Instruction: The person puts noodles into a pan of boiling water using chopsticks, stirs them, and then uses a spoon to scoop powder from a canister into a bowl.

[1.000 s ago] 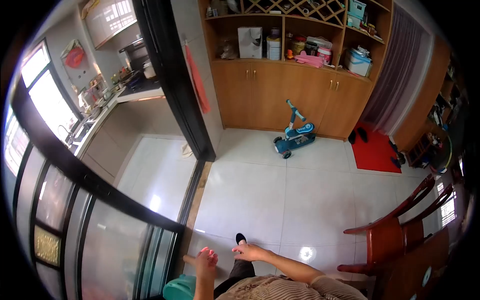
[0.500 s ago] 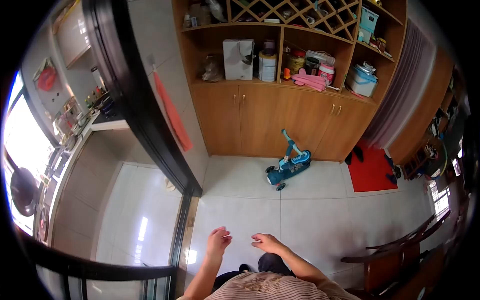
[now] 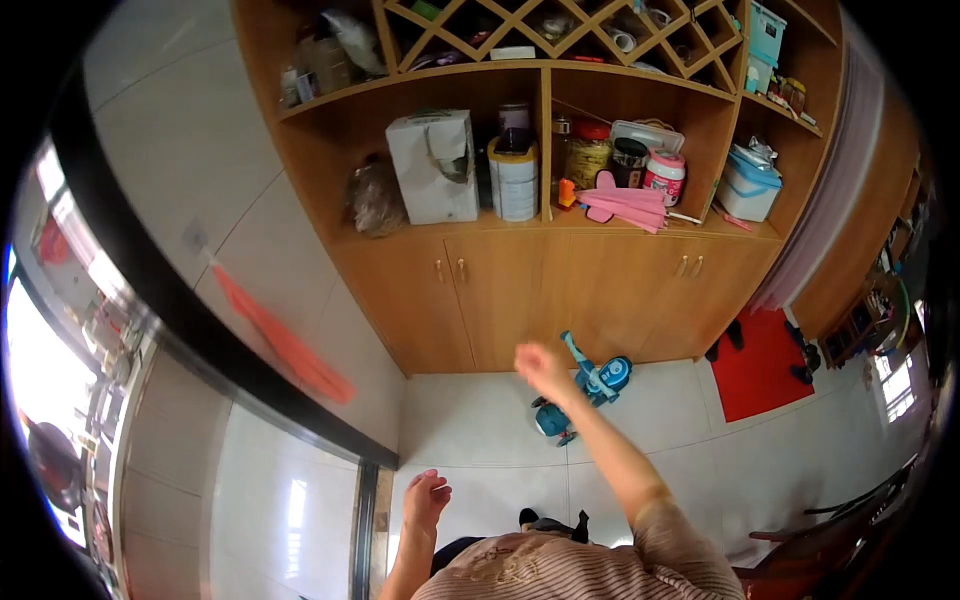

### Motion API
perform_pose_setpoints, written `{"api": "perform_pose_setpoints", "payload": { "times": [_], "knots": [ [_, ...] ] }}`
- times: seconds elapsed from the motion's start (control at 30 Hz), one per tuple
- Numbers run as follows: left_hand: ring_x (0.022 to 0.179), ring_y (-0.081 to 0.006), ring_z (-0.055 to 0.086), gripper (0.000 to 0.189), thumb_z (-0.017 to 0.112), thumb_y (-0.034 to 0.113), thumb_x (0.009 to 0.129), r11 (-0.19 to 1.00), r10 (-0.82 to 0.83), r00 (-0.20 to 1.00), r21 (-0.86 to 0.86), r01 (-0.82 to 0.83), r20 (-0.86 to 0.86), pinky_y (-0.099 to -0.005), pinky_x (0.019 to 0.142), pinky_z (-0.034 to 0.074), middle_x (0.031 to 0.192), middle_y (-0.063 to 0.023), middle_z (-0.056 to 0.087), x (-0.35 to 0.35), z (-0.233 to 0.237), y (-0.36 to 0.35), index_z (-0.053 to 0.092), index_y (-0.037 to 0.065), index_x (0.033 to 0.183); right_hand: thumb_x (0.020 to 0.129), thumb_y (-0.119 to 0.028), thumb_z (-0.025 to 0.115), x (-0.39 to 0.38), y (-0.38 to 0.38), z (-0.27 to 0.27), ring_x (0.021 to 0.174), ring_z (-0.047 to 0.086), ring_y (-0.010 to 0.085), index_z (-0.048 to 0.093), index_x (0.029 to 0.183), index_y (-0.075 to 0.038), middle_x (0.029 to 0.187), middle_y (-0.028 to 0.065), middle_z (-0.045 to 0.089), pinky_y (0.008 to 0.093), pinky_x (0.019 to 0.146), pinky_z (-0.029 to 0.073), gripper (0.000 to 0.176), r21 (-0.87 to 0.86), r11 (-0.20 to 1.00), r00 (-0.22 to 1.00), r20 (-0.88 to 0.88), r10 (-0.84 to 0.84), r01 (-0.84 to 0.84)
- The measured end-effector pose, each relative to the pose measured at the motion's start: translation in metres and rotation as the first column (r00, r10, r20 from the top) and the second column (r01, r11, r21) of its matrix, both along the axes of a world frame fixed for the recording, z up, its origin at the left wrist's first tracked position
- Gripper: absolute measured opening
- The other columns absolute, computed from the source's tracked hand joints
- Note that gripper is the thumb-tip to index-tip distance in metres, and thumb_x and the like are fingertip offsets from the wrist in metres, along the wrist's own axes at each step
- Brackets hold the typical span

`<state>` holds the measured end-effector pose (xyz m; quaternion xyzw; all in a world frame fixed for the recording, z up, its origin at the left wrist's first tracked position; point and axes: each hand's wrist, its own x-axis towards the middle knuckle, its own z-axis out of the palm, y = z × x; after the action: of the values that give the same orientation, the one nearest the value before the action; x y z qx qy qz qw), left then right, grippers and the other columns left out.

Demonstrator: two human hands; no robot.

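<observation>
Risks tripping on the scooter (image 3: 613,375) by stepping close, with left hand (image 3: 426,497) empty, loosely curled, right hand's (image 3: 543,367) fingers too blurred to tell.

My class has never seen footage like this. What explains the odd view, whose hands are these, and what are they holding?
No machine here: one camera, worn on a person's head, looks forward and down. The bare left hand and right hand are the wearer's own. Neither visibly holds anything, though the right is blurred. On the tiled floor ahead stand a blue scooter and a red mat. A wooden cabinet behind carries a white box and jars.
</observation>
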<state>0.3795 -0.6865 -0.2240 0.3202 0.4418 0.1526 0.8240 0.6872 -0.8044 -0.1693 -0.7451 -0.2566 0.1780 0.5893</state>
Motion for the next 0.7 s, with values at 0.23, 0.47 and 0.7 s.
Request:
{"api": "perform_pose_setpoints", "payload": {
  "times": [0.23, 0.47, 0.7],
  "knots": [
    [0.060, -0.0230, 0.059, 0.014, 0.055, 0.013, 0.083, 0.989, 0.068, 0.996, -0.133, -0.059, 0.061, -0.0306, 0.051, 0.049, 0.078, -0.0097, 0.058, 0.049, -0.036, 0.083, 0.053, 0.006, 0.094, 0.086, -0.018, 0.058, 0.211, 0.135, 0.087, 0.064, 0.057, 0.0109, 0.051, 0.112, -0.008, 0.083, 0.0027, 0.058, 0.0246, 0.045, 0.044, 0.029, 0.454, 0.837, 0.952, -0.147, -0.268, 0.306],
    [0.061, -0.0231, 0.058, 0.008, 0.055, 0.012, 0.084, 0.995, 0.096, 0.993, -0.045, -0.093, 0.066, -0.0327, 0.052, 0.048, 0.077, -0.0095, 0.058, 0.143, -0.032, 0.209, 0.054, 0.007, 0.089, 0.085, -0.039, 0.058, 0.290, 0.181, 0.151, 0.091, 0.059, 0.0338, 0.033, 0.125, 0.004, 0.115, 0.0244, 0.048, 0.0424, 0.070, 0.052, 0.064, 0.592, 0.665, 0.852, -0.506, -0.132, 0.455],
    [0.063, -0.0214, 0.057, 0.008, 0.054, 0.012, 0.084, 0.998, -0.060, 0.994, -0.009, 0.061, 0.094, -0.0312, 0.057, 0.048, 0.077, -0.0080, 0.058, 0.226, -0.019, 0.293, 0.054, 0.007, 0.091, 0.086, -0.043, 0.054, 0.339, 0.193, 0.145, 0.081, 0.062, 0.0263, 0.044, 0.112, 0.000, 0.094, 0.0163, 0.061, 0.0369, 0.066, 0.053, 0.052, 0.487, 0.762, 0.849, -0.507, -0.151, 0.427]
  ]
}}
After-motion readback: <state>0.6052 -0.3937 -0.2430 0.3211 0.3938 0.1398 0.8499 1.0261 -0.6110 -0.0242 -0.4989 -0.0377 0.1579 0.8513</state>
